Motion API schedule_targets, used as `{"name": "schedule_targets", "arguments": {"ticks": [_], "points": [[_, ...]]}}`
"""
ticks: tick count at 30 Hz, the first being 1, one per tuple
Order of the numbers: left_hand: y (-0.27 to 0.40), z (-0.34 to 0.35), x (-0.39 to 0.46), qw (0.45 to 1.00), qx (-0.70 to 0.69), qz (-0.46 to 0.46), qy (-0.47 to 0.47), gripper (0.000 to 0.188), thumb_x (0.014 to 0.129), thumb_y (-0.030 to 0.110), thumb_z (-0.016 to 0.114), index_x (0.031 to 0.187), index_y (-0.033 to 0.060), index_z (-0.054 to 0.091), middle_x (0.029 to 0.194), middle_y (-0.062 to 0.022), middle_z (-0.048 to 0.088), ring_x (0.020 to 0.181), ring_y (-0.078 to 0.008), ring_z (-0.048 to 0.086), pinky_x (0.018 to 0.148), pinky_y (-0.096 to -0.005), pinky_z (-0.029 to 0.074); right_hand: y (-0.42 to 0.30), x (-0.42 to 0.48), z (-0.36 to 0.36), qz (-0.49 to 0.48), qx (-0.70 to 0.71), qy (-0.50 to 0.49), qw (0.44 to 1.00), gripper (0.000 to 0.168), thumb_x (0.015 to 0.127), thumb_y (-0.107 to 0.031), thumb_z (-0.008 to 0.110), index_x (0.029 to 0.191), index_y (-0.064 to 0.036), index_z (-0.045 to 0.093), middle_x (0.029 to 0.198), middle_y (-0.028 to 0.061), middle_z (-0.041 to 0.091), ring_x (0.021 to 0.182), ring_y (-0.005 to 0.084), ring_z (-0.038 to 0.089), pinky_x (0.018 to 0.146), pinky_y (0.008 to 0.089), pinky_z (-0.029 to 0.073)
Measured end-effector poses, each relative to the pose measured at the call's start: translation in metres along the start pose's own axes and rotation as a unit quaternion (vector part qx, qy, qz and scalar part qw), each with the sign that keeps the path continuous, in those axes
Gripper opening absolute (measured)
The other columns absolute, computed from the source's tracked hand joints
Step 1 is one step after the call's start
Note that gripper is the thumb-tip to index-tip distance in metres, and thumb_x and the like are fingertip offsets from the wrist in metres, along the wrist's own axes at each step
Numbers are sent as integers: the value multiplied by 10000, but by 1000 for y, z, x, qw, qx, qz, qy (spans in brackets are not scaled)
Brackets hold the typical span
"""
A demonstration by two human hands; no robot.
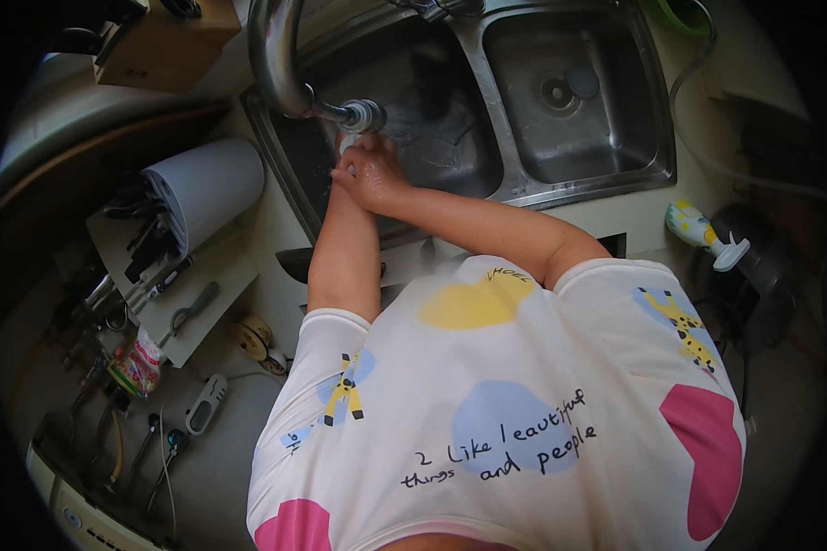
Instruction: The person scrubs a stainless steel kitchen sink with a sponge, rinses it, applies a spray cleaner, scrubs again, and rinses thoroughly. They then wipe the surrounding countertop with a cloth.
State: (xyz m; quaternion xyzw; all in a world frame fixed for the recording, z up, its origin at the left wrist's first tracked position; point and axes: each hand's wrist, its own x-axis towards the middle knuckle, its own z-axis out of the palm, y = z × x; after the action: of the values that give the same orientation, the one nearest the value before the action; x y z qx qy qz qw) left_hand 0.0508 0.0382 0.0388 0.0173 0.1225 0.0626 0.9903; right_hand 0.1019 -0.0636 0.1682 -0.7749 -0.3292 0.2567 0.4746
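Below the tap's spray head (364,116), my right hand (375,172) lies across my left wrist, its fingers bent and its thumb against the left forearm. Its skin looks wet. Most of my left hand (340,141) is hidden behind the tap and my right hand. Something white, perhaps water or foam, shows between the hands; whether either hand holds anything cannot be told. Both hands are over the left basin (455,175) of a double stainless steel sink. A pale, crumpled thing (448,124), perhaps cloth, lies in that basin beside a dark patch.
The right basin (558,148) holds a round grey piece near its drain. A grey knife block (213,179) stands left, by a board (213,320). A wooden block (169,52) is at the upper left. A spray bottle (692,224) lies right of the sink.
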Motion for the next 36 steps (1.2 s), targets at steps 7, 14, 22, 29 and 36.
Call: {"name": "schedule_targets", "arguments": {"ticks": [7,14,22,29,36], "points": [[-70,112,45,882,168,66,435,239,862,278,510,1002,86,531,1028,-66,588,976,-212,564,802,-334,478,169,110,5,210,6,-44,977,226,787,-225,556,916,-52,624,1004,165,592,923,320,580,741,387,482],[-19,28,27,953,47,114,277,324,842,332,523,1034,72,535,991,-102,565,917,-224,547,824,-363,465,84,50,23,329,265,37,906,330,811,-219,576,1113,-97,523,1192,190,427,1088,275,463,911,375,384],[-44,82,21,958,113,53,258,137,864,263,523,941,150,530,830,-3,565,756,-162,560,685,-327,481,32,70,-51,203,-164,-275,925,321,781,-277,562,997,-42,592,1141,196,549,1101,316,518,875,384,435],[-26,53,30,958,78,52,270,202,822,354,526,881,163,550,806,-32,579,719,-207,559,668,-342,477,70,52,-5,-4,-8,43,999,255,703,-193,659,903,-48,594,871,160,605,820,289,597,718,360,468],[-14,1,26,958,221,65,173,160,860,291,492,855,136,531,785,-43,562,719,-194,545,632,-351,474,35,37,-10,135,87,40,986,318,724,-237,643,980,-69,557,1063,184,550,984,309,552,864,364,421]]}}
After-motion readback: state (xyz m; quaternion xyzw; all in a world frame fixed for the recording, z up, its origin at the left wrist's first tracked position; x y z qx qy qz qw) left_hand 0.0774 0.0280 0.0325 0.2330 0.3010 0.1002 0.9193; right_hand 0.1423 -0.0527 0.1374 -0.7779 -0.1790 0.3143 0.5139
